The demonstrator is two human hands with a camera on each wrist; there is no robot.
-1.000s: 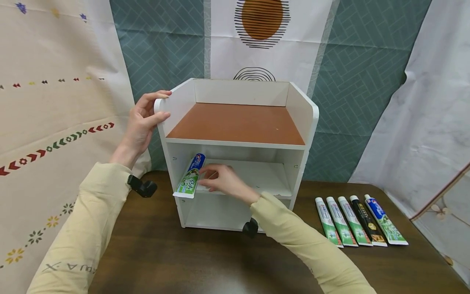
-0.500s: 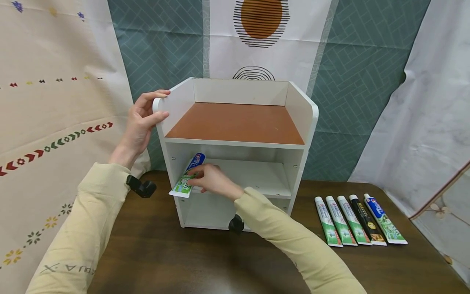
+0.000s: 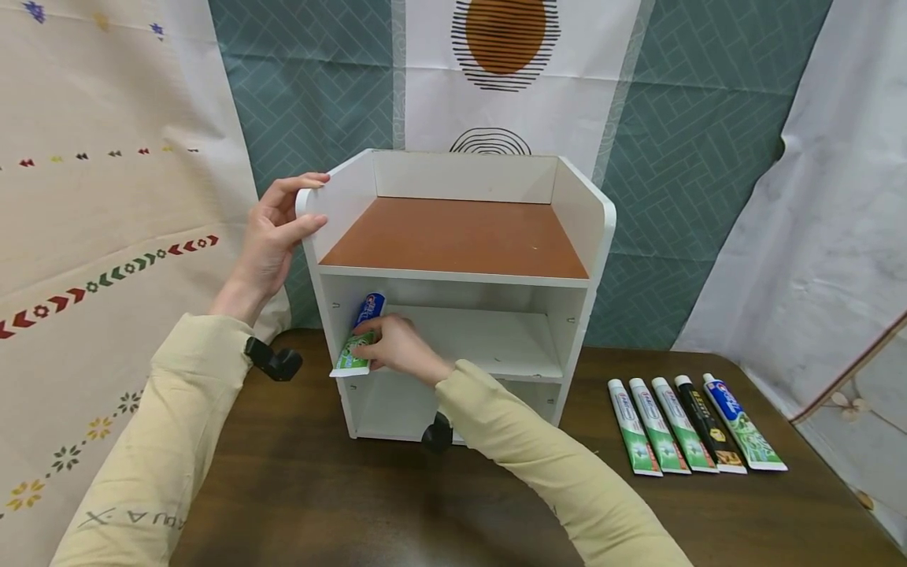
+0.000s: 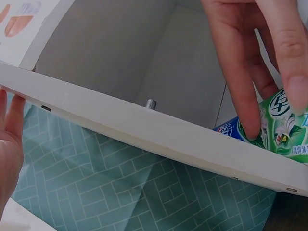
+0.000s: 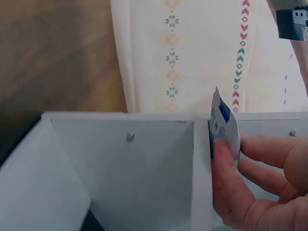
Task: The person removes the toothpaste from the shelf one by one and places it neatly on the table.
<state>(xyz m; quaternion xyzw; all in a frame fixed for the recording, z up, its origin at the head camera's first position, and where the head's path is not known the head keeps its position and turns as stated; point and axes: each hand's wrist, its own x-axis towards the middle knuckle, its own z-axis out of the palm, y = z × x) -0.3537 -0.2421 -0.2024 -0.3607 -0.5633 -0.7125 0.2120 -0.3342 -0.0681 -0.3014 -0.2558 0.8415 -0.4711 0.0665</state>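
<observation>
A blue-and-green toothpaste tube (image 3: 368, 309) lies at the left end of the white shelf unit's (image 3: 453, 276) middle shelf, its flat crimped end jutting past the front edge. My right hand (image 3: 404, 347) pinches it near the crimped end, covering part of its middle. In the left wrist view the tube's green printed side (image 4: 284, 127) shows beneath those fingers. The right wrist view has the pale crimped end (image 5: 227, 120) between thumb and fingers, beside the shelf board (image 5: 202, 178). My left hand (image 3: 265, 228) grips the unit's upper left side panel (image 3: 343, 209).
To the right on the dark wooden table (image 3: 298, 488) lie several toothpaste tubes in a row: green-and-white ones (image 3: 666, 425), a black one (image 3: 708, 425) and a blue-and-green one (image 3: 744, 425). Patterned cloths (image 3: 312, 79) hang behind and at the sides.
My right hand has moved left from beside the tube and taken hold of it. The tube has shifted slightly left and stands straighter toward the side panel. The left hand stays put.
</observation>
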